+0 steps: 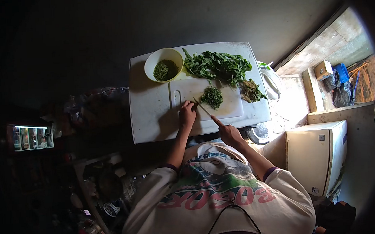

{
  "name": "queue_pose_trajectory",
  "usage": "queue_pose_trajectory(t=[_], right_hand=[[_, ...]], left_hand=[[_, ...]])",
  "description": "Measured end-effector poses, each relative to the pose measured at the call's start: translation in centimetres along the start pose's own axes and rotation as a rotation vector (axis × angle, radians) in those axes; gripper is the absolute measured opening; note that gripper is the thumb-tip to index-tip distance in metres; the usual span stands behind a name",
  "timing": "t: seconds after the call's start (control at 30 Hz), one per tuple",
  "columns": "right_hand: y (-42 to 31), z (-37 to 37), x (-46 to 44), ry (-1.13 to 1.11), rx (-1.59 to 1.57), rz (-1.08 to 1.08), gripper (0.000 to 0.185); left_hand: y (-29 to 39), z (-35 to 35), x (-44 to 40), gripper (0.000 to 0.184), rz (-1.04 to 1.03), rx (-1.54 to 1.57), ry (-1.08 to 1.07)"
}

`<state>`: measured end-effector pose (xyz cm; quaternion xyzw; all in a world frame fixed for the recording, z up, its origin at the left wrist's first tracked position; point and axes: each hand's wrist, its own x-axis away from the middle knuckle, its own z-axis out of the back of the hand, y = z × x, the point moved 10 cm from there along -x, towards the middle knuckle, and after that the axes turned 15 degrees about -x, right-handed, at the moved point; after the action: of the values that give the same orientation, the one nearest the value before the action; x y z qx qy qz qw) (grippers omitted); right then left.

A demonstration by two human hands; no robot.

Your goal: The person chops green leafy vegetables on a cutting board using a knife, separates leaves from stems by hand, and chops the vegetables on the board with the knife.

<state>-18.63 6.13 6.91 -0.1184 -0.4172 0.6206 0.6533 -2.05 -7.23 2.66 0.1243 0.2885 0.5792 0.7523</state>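
Observation:
My right hand grips a knife by its brown handle, with the blade pointing away over the white cutting board. Close to the knife's tip, my left hand rests on the left part of the board. Its fingers are bent and drawn together; whether something small is in them is hidden. A small heap of chopped greens lies on the board, right of the blade. Beyond the board are a pale yellow bowl with finely chopped greens in it and a large pile of whole leafy greens.
The white table carries all this. Root ends and stem scraps lie right of the board. Farther right stand a white refrigerator and a bright doorway area. A lit glass tank and a cluttered rack are at left.

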Motion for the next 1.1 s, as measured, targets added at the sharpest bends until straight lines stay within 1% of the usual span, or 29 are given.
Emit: queue_pose_trajectory(t=[0.13, 0.2, 0.33, 0.43, 0.63, 0.7, 0.83, 0.93, 1.0, 1.03, 1.1], right_hand=[[2.4, -3.0, -2.4, 0.017, -0.057, -0.017, 0.076], [2.0, -3.2, -4.4, 0.109, -0.079, 0.076, 0.076], [1.4, -3.1, -6.2, 0.136, -0.097, 0.088, 0.075], [1.7, -3.0, -5.6, 0.117, -0.083, 0.08, 0.074], [2.5, -1.8, -2.8, 0.09, -0.073, 0.088, 0.075], [3.3, -1.4, -1.9, 0.071, -0.063, -0.011, 0.076], [3.4, -0.8, -1.2, 0.106, -0.079, -0.051, 0.075], [2.5, -0.5, -1.1, 0.105, -0.079, -0.036, 0.074], [1.5, -0.5, -0.8, 0.051, -0.053, -0.015, 0.074], [1.2, -0.2, -0.7, 0.053, -0.055, -0.015, 0.074], [0.8, 0.0, -0.3, 0.024, -0.007, -0.017, 0.074]], left_hand=[[-0.3, -0.4, 0.0, 0.021, 0.025, 0.048, -0.018], [-0.2, -0.4, -0.1, 0.021, 0.019, 0.013, -0.031], [0.2, -0.1, -0.2, 0.021, -0.022, -0.009, -0.011], [0.2, -0.3, 0.2, 0.021, -0.019, -0.021, -0.064], [-0.1, -0.1, 0.2, 0.017, -0.017, -0.022, 0.021], [-0.1, 0.2, 0.1, 0.015, -0.005, 0.045, 0.044], [-0.4, 0.2, -0.2, 0.014, 0.027, 0.087, 0.007], [0.0, 0.0, -0.5, 0.016, 0.01, 0.104, -0.013], [0.0, -0.2, -0.3, 0.019, 0.008, -0.007, -0.026], [0.0, -0.4, -0.2, 0.019, 0.006, -0.007, -0.027], [-0.1, -0.1, -0.1, 0.022, 0.009, -0.024, 0.03]])
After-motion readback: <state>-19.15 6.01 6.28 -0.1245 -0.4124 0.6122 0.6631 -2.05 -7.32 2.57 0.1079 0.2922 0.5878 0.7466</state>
